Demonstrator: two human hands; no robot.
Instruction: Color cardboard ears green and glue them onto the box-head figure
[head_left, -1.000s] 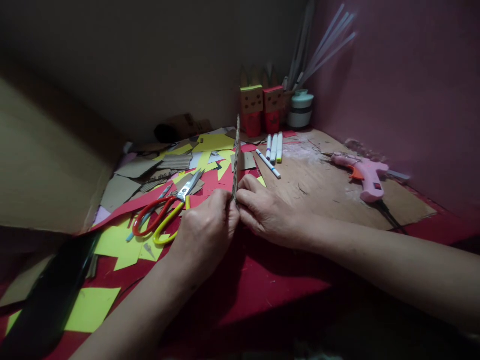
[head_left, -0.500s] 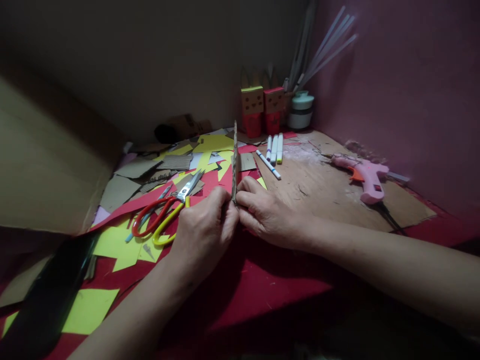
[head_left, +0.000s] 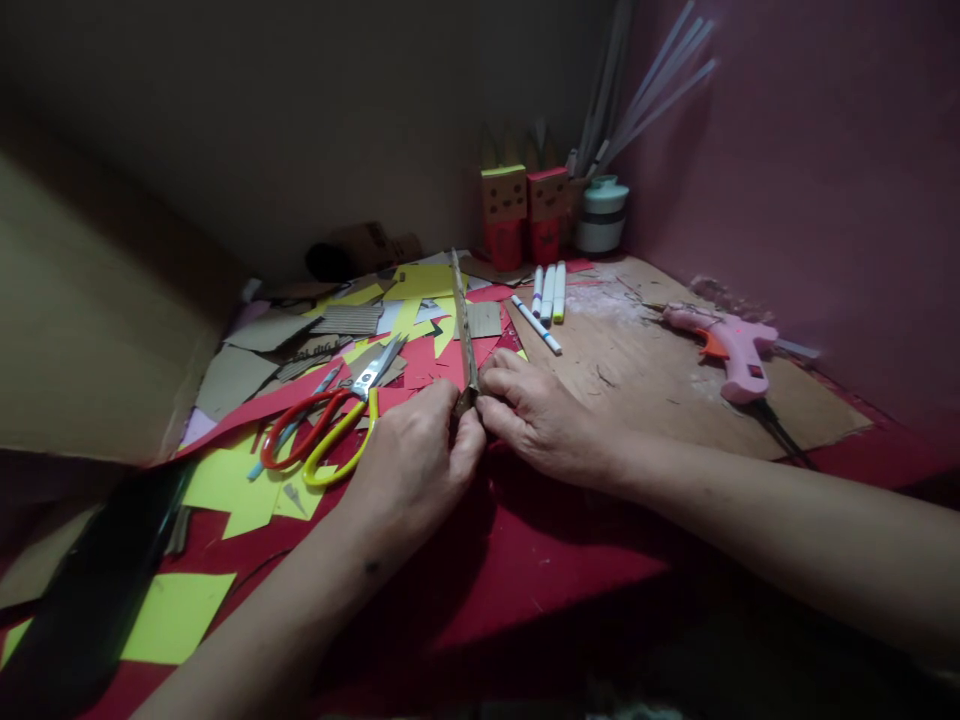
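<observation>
A narrow piece of cardboard stands nearly edge-on to me, its top leaning slightly left. My left hand pinches its near end from the left, thumb and curled fingers closed on it. From the right, my right hand grips the same end, knuckles bent. The fingers hide the lower part of the cardboard. Just left of my left hand lie scissors with one red and one yellow handle, blades pointing away. Red and yellow paper scraps spread behind the hands.
At right a pink glue gun lies on a brown board. Several markers lie behind my right hand. Two small box figures and a lidded jar stand at the back. A dark, glossy object lies front left.
The cardboard's top has tipped to the left, showing more of its right-hand face. Both hands keep their grip at its near end, shifting only slightly.
</observation>
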